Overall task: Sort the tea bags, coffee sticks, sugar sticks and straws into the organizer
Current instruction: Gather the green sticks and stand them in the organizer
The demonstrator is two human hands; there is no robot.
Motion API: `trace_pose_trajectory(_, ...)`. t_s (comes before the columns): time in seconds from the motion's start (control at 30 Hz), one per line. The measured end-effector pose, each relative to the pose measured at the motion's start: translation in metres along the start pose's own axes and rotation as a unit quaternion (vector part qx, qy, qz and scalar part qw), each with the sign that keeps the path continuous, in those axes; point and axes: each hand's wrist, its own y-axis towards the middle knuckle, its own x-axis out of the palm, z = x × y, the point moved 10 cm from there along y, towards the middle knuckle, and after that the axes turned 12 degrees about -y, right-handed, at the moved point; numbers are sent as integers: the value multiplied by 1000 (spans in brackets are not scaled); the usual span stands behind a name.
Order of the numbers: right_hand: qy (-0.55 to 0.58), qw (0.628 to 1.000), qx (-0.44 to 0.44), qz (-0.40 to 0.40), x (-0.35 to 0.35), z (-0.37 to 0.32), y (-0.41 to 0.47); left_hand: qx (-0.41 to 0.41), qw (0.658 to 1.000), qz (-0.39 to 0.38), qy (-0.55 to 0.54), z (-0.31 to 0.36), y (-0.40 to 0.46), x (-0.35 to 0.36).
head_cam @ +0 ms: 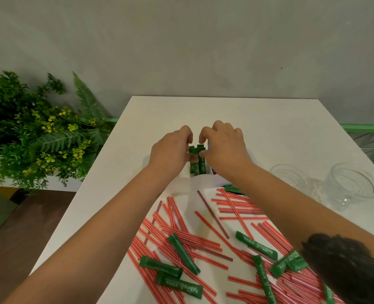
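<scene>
Green sugar sticks (197,164) stand upright in a compartment of the white organizer (187,175), mid-table, between your two hands. Your left hand (170,148) pinches the tops of the sticks from the left; your right hand (223,145) curls its fingers around them from the right. More green sugar sticks (182,253) and red-striped straws (238,207) lie scattered on the near part of the white table (269,119). Two clear glass jars (352,183) lie at right; a leafy plant (39,132) stands left of the table.
</scene>
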Motion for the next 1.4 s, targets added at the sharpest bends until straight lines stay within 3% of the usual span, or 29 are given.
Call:
trace_pose_trajectory(0.3,70,995,-10,-68,13,-10,-64,6,997,-76,-35,-7,-75,2)
trace_pose_trajectory(0.53,120,960,-164,-194,38,-63,-122,-64,965,-237,-94,-26,-137,25)
trace_pose_trajectory(0.8,81,930,-261,-248,61,-91,-163,-61,930,-361,-7,-45,-185,51)
trace_pose_trajectory(0.97,81,931,-255,-248,64,-88,-162,-44,934,-355,9,-48,-188,54)
trace_pose_trajectory(1.2,127,938,-197,-256,72,-78,-151,-93,945,-303,-86,-59,-178,44)
trace_pose_trajectory(1.4,189,952,-125,-207,59,-57,-136,-124,942,-267,-163,-63,-171,38)
